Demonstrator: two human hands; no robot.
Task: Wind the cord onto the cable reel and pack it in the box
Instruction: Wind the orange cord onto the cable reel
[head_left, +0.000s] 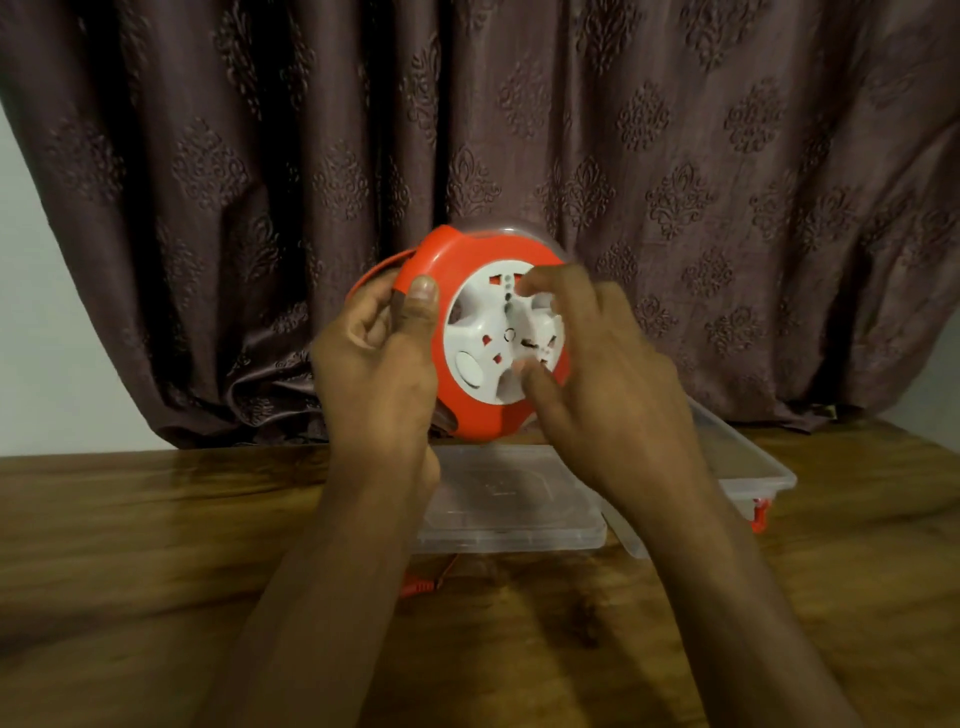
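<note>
Cable reel (467, 322), orange with white socket face: held upright above bench (156, 545), left hand (379, 364) grip around its rim. Right hand (597, 353) fingertips pinch the white hub. Clear box (511, 535) below; cord (421, 584) end on bench.

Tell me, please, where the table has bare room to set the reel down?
Bare wood lies left of the clear lid, and along the near edge of the table either side of the forearms. Crowded: centre, with the lid, the box to its right and the red cord just before them.
</note>
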